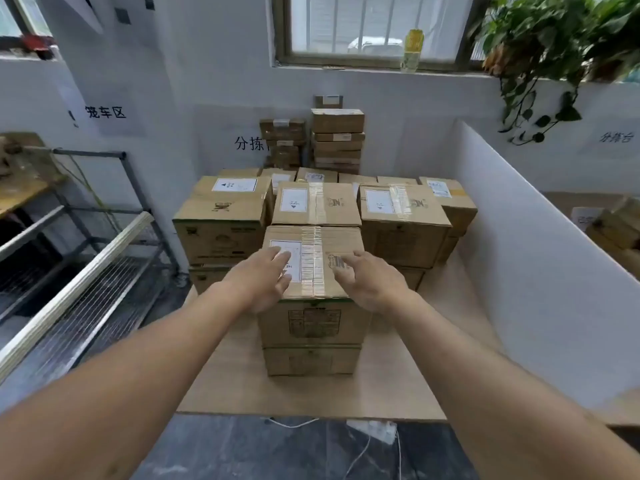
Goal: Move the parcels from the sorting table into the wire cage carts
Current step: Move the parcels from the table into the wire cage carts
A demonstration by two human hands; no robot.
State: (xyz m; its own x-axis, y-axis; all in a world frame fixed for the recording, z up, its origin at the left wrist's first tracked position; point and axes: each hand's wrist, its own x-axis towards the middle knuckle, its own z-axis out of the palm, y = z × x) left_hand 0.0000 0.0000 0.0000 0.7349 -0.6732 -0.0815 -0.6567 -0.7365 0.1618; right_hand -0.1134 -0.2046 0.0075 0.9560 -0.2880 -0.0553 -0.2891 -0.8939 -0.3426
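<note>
Taped cardboard parcel (313, 261), topmost of a stack at the near edge of the parcel pile on the wooden sorting table (398, 375), with left hand (263, 282) and right hand (367, 282) over its top, fingers extended and gripping nothing, wire cage cart (79, 299) to its left.

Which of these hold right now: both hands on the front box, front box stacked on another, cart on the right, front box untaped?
1. Both hands, left and right, reach over the front box with fingers spread. True.
2. The front box sits on another box. True.
3. The cart is on the right. False: it is on the left.
4. The front box is untaped. False: tape runs across its top.
</note>
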